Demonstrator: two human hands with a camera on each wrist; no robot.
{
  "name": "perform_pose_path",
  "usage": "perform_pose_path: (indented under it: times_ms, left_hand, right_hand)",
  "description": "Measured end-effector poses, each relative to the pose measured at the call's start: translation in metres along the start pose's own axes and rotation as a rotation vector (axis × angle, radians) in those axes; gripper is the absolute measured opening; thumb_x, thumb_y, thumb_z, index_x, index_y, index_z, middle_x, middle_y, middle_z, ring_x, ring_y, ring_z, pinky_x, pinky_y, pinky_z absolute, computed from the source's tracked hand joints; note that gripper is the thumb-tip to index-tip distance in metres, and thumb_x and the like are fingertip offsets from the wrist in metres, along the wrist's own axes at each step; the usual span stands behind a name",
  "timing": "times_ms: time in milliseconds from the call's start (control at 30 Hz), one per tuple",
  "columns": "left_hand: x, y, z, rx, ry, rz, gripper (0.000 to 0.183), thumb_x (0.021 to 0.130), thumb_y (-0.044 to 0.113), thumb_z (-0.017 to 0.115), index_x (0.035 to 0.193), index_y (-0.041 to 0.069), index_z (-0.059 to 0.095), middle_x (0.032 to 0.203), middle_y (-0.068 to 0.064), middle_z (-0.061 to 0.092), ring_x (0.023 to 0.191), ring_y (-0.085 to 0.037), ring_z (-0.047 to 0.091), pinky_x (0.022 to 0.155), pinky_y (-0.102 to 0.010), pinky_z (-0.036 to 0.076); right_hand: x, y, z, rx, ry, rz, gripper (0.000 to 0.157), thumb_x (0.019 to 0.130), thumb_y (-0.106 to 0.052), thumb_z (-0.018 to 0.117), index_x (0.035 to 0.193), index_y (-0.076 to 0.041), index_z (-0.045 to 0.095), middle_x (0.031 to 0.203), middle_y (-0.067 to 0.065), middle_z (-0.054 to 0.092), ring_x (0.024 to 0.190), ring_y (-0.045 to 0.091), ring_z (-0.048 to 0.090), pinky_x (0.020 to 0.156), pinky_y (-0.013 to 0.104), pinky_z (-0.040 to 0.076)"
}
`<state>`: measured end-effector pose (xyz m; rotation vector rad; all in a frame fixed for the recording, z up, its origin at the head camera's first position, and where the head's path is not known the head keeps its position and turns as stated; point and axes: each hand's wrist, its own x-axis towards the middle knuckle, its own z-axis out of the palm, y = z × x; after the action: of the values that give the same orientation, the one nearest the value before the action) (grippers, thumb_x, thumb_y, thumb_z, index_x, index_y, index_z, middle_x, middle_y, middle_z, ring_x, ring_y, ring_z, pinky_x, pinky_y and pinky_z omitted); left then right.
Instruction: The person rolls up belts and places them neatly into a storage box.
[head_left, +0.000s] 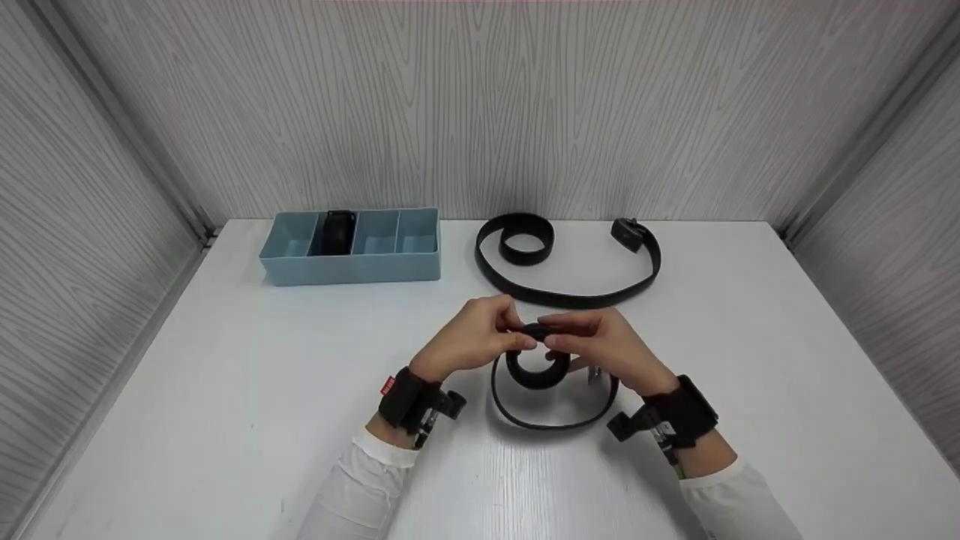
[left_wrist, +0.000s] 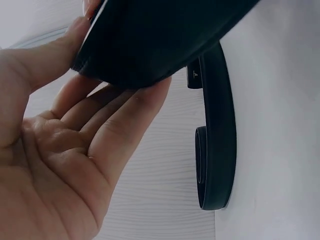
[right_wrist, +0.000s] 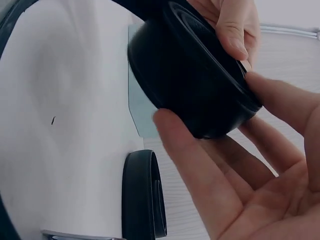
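Both hands hold a black belt (head_left: 536, 380), partly wound into a coil, above the table near its middle. My left hand (head_left: 480, 334) pinches the coil's upper left between thumb and fingers. From the other side, my right hand (head_left: 609, 346) grips the coil with its thumb and fingertips, as the right wrist view of the coil (right_wrist: 190, 85) shows. The belt's loose length curves below the hands in a wide loop. A shiny metal part (head_left: 595, 373) shows beneath the right hand, partly hidden by it.
Behind the hands lies a second black belt (head_left: 566, 301), loosely curled at its left end, with its buckle end (head_left: 628, 234) at right. A blue divided box (head_left: 352, 270) stands at the back left; a rolled black belt (head_left: 339, 232) occupies one compartment. Wood-grain panels (head_left: 480, 112) enclose the table.
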<state>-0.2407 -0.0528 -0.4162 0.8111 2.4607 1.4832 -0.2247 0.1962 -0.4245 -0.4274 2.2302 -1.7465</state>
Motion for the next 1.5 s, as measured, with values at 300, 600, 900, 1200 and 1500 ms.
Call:
perform_pose_path:
  times_ms: [300,600,900,1200,1500]
  left_hand:
    - [0.0013,-0.0010,-0.0004,-0.057,0.072,-0.056,0.027,0.093,0.027,0.082,0.097,0.010,0.062,0.093,0.001,0.075,0.077,-0.009,0.064,0.065,-0.028,0.043]
    - [0.0020,0.0001,0.0007,-0.069,0.111,-0.031,0.023,0.094,0.020,0.081,0.094,0.007,0.062,0.084,-0.002,0.073,0.073,-0.010,0.063,0.065,-0.028,0.044]
    - [0.0013,-0.0006,0.0014,0.012,-0.010,-0.008,0.020,0.092,0.019,0.082,0.093,0.008,0.065,0.082,0.001,0.069,0.066,-0.008,0.053,0.060,-0.027,0.040]
    - [0.0002,-0.0014,0.0004,-0.040,0.076,-0.057,0.025,0.093,0.027,0.082,0.099,0.010,0.064,0.097,0.000,0.074,0.080,-0.010,0.066,0.067,-0.028,0.045]
    - [0.0000,0.0000,-0.0015,-0.032,0.108,-0.048,0.023,0.094,0.024,0.081,0.096,0.008,0.064,0.083,0.000,0.070,0.070,-0.010,0.055,0.062,-0.028,0.040]
  right_hand:
    - [0.0009,-0.0013,0.0036,0.069,0.090,-0.031,0.044,0.097,-0.019,0.077,0.137,-0.002,0.067,0.117,0.012,0.076,0.096,0.024,0.075,0.073,0.036,0.062]
    - [0.0023,0.0028,0.0018,0.108,0.129,-0.039,0.045,0.096,-0.018,0.078,0.137,-0.002,0.067,0.118,0.013,0.075,0.097,0.026,0.075,0.075,0.039,0.062]
    - [-0.0005,0.0021,-0.0012,-0.030,-0.008,-0.006,0.046,0.096,-0.022,0.078,0.137,-0.004,0.067,0.122,0.013,0.074,0.096,0.027,0.075,0.072,0.038,0.062]
    - [0.0015,0.0009,0.0024,0.068,0.082,-0.035,0.045,0.096,-0.016,0.077,0.136,0.001,0.066,0.116,0.018,0.075,0.093,0.022,0.076,0.071,0.036,0.062]
    - [0.0023,0.0023,0.0006,0.111,0.145,-0.026,0.042,0.096,-0.017,0.078,0.135,-0.004,0.069,0.119,0.022,0.073,0.094,0.025,0.076,0.073,0.041,0.062]
